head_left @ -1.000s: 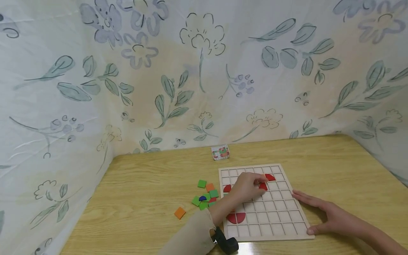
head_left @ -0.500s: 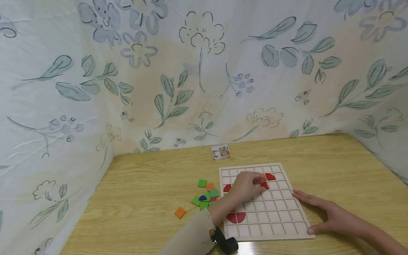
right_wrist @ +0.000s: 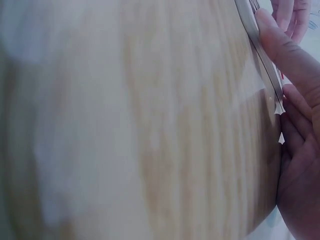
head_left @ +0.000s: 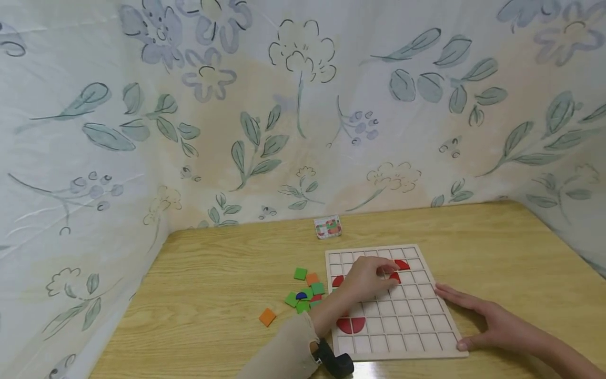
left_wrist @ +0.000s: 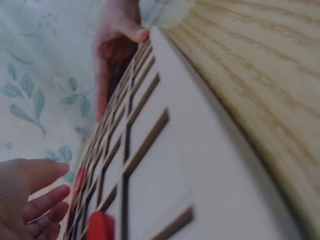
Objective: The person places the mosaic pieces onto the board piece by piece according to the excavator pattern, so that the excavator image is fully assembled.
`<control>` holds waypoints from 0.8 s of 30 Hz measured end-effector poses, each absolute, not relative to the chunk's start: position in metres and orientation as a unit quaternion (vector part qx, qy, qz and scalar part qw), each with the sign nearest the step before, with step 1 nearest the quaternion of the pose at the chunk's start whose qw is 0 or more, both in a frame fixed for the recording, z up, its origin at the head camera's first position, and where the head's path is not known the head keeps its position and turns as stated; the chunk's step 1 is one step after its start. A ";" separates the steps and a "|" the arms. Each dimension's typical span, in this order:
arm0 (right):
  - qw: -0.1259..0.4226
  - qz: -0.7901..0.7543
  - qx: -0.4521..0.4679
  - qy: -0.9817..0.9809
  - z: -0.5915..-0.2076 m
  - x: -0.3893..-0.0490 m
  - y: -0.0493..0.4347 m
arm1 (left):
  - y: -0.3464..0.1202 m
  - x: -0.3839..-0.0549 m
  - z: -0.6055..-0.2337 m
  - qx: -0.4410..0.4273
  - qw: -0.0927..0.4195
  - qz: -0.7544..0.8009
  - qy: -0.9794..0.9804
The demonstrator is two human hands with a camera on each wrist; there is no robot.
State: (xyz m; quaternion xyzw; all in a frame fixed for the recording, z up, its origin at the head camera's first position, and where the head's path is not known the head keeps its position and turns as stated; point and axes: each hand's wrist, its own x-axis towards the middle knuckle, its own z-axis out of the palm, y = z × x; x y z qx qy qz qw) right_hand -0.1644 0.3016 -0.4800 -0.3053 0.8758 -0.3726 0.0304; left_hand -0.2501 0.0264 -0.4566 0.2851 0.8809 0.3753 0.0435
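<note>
My left hand (head_left: 365, 278) is over the upper part of the white gridded board (head_left: 416, 305). Its thumb tip is right at the near edge of a red quarter-circle piece (head_left: 395, 276), with the index fingertip just beyond. In the left wrist view a gap shows between the left thumb (left_wrist: 50, 172) and the fingertips. Another red quarter-circle piece (head_left: 402, 264) lies up and to the right on the grid. My right hand (head_left: 499, 326) rests beside the board, fingers along its right edge and thumb at the near right corner.
Several loose green and orange squares (head_left: 300, 273) lie left of the board, with a blue half-round piece (head_left: 301, 296) among them. An orange square (head_left: 267, 317) sits apart. A small pattern card (head_left: 327, 227) lies behind the board. Flowered cloth (head_left: 303, 116) encloses the table.
The red piece by my left thumb has shifted slightly right on the grid, along with the left fingertips. My right hand stays at the board's edge.
</note>
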 end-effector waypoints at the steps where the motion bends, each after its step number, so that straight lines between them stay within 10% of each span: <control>1: 0.028 -0.372 -0.307 0.875 -0.480 -0.164 0.302 | 0.024 -0.250 -0.456 0.287 0.048 0.385 0.876; 24: 0.059 -0.370 -0.298 0.878 -0.482 -0.164 0.302 | -0.132 -0.245 -0.442 0.204 0.105 0.498 0.837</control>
